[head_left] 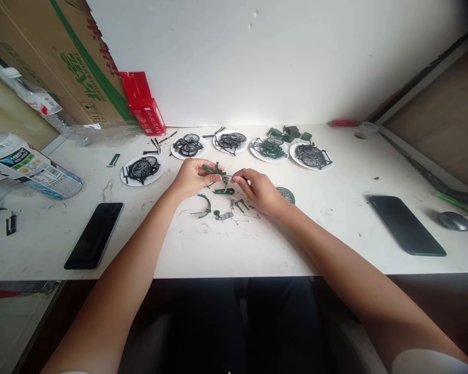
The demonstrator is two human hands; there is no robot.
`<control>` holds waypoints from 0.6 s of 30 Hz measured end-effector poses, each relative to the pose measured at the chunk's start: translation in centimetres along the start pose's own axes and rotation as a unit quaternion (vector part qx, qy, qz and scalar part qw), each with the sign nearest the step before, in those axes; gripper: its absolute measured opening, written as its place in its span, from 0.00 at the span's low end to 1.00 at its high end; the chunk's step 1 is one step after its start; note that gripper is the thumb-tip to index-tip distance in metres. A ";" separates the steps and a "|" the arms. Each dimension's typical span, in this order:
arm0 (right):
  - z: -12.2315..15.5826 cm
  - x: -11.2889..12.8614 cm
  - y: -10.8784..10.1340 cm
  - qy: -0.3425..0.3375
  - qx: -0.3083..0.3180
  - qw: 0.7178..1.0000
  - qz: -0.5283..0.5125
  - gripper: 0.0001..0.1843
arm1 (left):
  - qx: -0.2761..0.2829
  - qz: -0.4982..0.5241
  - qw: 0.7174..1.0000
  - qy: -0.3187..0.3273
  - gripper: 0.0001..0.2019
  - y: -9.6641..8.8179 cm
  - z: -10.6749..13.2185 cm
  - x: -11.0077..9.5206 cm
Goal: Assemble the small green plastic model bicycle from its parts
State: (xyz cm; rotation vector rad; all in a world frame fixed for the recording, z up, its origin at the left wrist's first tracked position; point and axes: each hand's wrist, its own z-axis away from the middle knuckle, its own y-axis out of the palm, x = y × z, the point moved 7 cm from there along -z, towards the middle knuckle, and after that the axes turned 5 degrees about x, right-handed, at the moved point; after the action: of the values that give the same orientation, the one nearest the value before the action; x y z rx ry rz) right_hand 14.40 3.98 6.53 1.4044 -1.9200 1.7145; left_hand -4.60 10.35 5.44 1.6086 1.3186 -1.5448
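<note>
My left hand [191,177] is closed on a small green model-bicycle frame [214,169], held just above the white table [257,249]. My right hand [257,191] pinches a tiny metal part [226,179] against the frame's right end. Below the hands lie loose pieces: a green curved mudguard [206,205], a green part [223,191], small screws and rods [234,212]. A spoked wheel [286,195] lies just right of my right hand.
Several white plates with model bicycle parts line the back: black ones [141,169], [189,146], [230,141], a green one [269,149], a dark one [311,156]. Phones lie at left [94,235] and right [406,224]. A mouse [455,221], red box [144,104], cardboard box [62,57].
</note>
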 end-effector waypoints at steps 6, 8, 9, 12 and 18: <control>0.1 -0.7 -0.1 0.030 0.024 0.999 -0.012 0.29 | -0.086 -0.015 0.995 0.042 0.13 1.3 0.6 0.1; 0.2 -0.8 -0.1 0.050 0.031 0.997 -0.046 0.30 | -0.092 -0.021 0.994 0.058 0.10 1.5 0.9 -0.2; 0.2 -0.8 0.0 0.060 0.034 0.995 -0.068 0.31 | -0.094 -0.032 0.993 0.067 0.08 1.6 1.0 -0.4; 0.2 -1.1 0.3 0.095 0.039 0.983 -0.150 0.34 | -0.104 -0.078 0.986 0.102 0.05 1.6 1.5 -1.4; 0.1 -1.7 1.6 0.141 0.070 0.938 -0.307 0.34 | -0.110 -0.132 0.972 0.163 0.04 1.7 1.8 -2.9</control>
State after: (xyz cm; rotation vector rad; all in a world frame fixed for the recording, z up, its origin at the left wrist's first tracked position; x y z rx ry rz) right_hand 14.14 4.56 4.33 1.4925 -1.0674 1.6354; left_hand -3.46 7.32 7.43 1.6429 1.8755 -1.2542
